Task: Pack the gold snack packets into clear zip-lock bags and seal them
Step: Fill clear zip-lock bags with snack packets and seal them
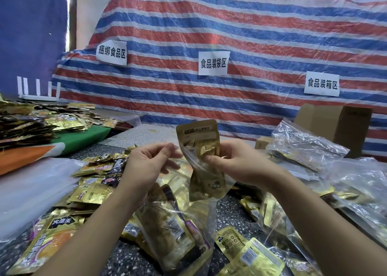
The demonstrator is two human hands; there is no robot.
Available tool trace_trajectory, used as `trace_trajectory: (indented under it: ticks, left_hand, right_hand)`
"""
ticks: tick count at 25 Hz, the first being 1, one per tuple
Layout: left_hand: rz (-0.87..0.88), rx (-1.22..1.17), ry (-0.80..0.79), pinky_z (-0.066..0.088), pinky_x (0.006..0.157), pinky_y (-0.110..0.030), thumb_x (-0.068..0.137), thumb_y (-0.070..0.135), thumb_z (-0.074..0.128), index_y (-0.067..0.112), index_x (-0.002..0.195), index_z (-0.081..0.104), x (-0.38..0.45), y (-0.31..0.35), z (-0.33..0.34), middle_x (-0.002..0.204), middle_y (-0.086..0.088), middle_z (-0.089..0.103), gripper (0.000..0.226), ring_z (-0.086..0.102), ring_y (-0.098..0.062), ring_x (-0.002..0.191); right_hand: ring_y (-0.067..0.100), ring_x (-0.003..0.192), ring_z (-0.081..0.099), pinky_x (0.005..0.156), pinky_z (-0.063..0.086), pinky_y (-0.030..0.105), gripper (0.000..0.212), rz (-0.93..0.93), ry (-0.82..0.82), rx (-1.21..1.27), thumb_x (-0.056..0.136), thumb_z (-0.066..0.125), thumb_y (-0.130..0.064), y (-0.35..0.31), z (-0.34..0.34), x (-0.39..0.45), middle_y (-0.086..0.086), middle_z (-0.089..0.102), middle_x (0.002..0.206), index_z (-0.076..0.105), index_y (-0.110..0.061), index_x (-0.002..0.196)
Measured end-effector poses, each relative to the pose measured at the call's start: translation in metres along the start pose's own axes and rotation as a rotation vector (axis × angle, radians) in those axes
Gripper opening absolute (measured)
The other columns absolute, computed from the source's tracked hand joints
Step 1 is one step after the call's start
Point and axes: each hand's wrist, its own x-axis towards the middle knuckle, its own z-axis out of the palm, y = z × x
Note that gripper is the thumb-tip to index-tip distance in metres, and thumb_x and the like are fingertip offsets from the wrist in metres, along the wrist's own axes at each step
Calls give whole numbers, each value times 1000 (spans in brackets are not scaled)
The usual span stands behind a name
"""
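Nearest, below both forearms, loose gold packets lie scattered on the speckled bench, and a filled bag of packets lies between the arms. Above it the two hands are raised over the bench. The right hand grips an upright gold packet with thumb and curled fingers; the packet's lower half sits inside a clear zip-lock bag hanging from the same grip, while its top sticks out above the bag's mouth. The left hand, just beside it, pinches thumb against fingertips at the bag's clear edge, though the film is too faint to be sure it is caught. Left of the left hand lie a stack of empty clear bags and, farther off, a heap of packets. Right of the right hand sit packed bags, then a cardboard box. Behind everything hangs a striped tarp with three paper signs.
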Motion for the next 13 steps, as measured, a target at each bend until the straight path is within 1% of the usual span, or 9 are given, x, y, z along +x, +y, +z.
trace_trajectory:
  ticks: [3, 4, 5, 6, 8, 9, 10, 11, 13]
  left_hand:
    - [10, -4, 9, 51, 56, -22, 79, 40, 63, 20, 80, 78, -1, 1, 2, 83, -4, 77, 24, 71, -18, 64]
    - [10, -5, 12, 52, 55, -21, 79, 41, 62, 24, 77, 79, -1, 2, 2, 82, -3, 77, 23, 72, -18, 64]
    - [9, -6, 14, 52, 55, -20, 79, 42, 62, 28, 75, 79, -2, 3, 3, 80, -3, 77, 22, 72, -17, 65]
    - [10, -12, 15, 53, 54, -19, 80, 42, 62, 31, 74, 79, -3, 4, 3, 78, -4, 77, 22, 73, -17, 65]
    - [18, -28, 9, 52, 53, -18, 80, 41, 61, 31, 74, 80, -4, 4, 4, 77, -5, 76, 21, 73, -17, 65]
    - [24, -34, 4, 52, 53, -18, 81, 39, 61, 31, 75, 80, -4, 4, 4, 78, -5, 76, 21, 73, -17, 65]
    - [29, -38, -3, 52, 53, -18, 81, 37, 61, 30, 76, 80, -5, 4, 5, 79, -5, 77, 21, 73, -16, 65]
    - [34, -40, -9, 51, 53, -17, 82, 36, 61, 29, 76, 80, -5, 4, 5, 79, -4, 77, 21, 73, -15, 64]
    - [41, -32, -17, 51, 53, -17, 82, 34, 61, 29, 77, 79, -6, 4, 6, 78, -3, 77, 20, 72, -13, 63]
  right_hand:
    - [12, 87, 73, 84, 58, 36, 15, 54, -20, 19, 94, 66, -33, -1, 0, 1, -5, 77, 90, 76, -22, 95]
    - [15, 87, 74, 85, 58, 37, 19, 69, -26, 48, 93, 66, -36, -2, 0, 0, -4, 78, 89, 77, -21, 91]
    - [15, 83, 73, 82, 56, 34, 22, 82, -33, 79, 92, 66, -39, -4, 1, -1, -4, 78, 85, 78, -22, 85]
    - [11, 75, 72, 74, 55, 26, 25, 91, -39, 91, 91, 66, -41, -6, 1, -2, -6, 77, 78, 78, -25, 76]
    - [0, 53, 58, 53, 43, 13, 34, 96, -49, 38, 90, 67, -43, -10, 2, -4, -11, 68, 59, 74, -28, 61]
    - [-1, 46, 50, 46, 37, 12, 36, 103, -51, -8, 90, 68, -43, -10, 2, -3, -12, 63, 53, 73, -26, 59]
    - [1, 45, 46, 44, 34, 14, 35, 114, -55, -53, 89, 68, -43, -11, 2, -2, -11, 61, 52, 72, -22, 61]
    - [2, 45, 45, 44, 34, 16, 34, 126, -64, -95, 89, 69, -42, -12, 1, -1, -10, 60, 52, 72, -18, 65]
    - [0, 40, 42, 40, 30, 14, 34, 138, -95, -203, 91, 68, -40, -14, 0, 1, -12, 57, 47, 68, -17, 67]
